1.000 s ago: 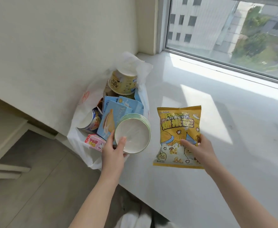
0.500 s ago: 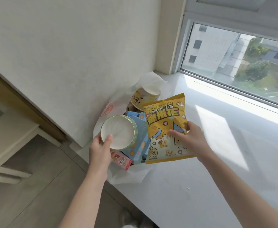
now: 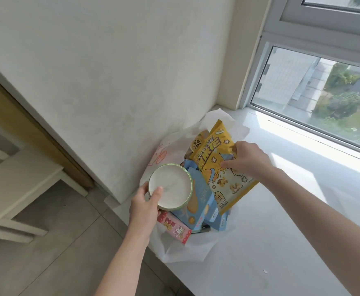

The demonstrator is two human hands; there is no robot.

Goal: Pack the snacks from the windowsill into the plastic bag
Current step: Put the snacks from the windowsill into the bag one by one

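Popcorn bag (image 3: 219,167), likely last snack, was moved off windowsill (image 3: 281,231) over plastic bag (image 3: 174,251), pinched by right hand (image 3: 247,161); cup (image 3: 170,188) gripped by left hand (image 3: 142,208).

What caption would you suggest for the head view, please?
Right hand holds a yellow snack packet over the filled plastic bag on the windowsill; left hand grips a green-rimmed tub.

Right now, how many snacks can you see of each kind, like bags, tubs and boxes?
Bags: 1, the yellow popcorn bag.
Round tubs: 2, the green-rimmed tub and a yellow tub partly hidden.
Boxes: 3, one blue box, another blue box, a pink box.
Total: 6 showing; the plastic bag may hide more.
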